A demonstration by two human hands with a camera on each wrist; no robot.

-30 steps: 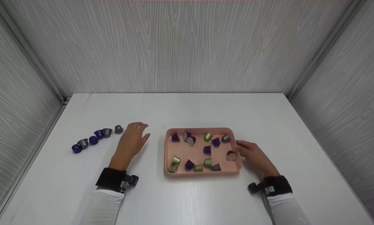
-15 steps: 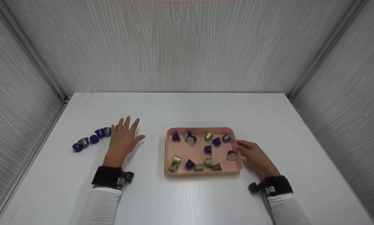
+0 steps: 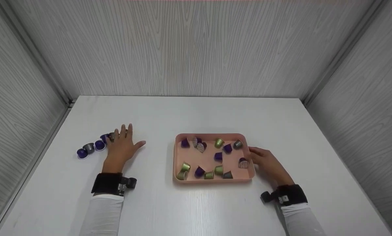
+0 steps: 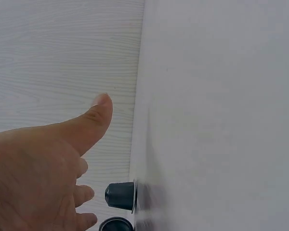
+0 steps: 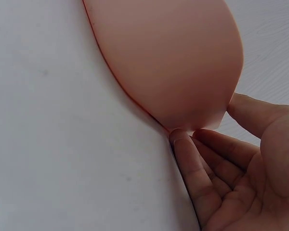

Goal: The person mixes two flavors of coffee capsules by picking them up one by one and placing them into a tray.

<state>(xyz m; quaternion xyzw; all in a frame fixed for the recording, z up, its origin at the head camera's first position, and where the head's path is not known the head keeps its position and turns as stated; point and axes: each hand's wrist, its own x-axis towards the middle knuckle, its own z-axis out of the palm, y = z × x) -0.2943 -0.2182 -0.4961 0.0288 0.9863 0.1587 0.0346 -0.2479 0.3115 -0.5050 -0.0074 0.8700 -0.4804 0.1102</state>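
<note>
My left hand (image 3: pixel 120 149) is held with fingers spread over the upper end of a slanting row of coffee capsules, partly covering them. Purple capsules (image 3: pixel 82 153) and a grey capsule (image 3: pixel 88 148) show at the row's lower end. In the left wrist view, a dark capsule (image 4: pixel 120 195) stands just beyond the fingers, whose thumb points away from it. My right hand (image 3: pixel 268 164) grips the right side of a pink tray (image 3: pixel 212 181), thumb at the rim and fingertips low against the outer wall. Purple, green and grey capsules lie scattered inside the tray.
The white table (image 3: pixel 196 209) is enclosed by wood-grain panels at the back (image 3: pixel 189 49) and both sides. Each wrist wears a black strap with a small camera.
My left hand has moved left and spread its fingers, now covering capsules at the row's upper end that showed before. The right hand and tray have stayed in place.
</note>
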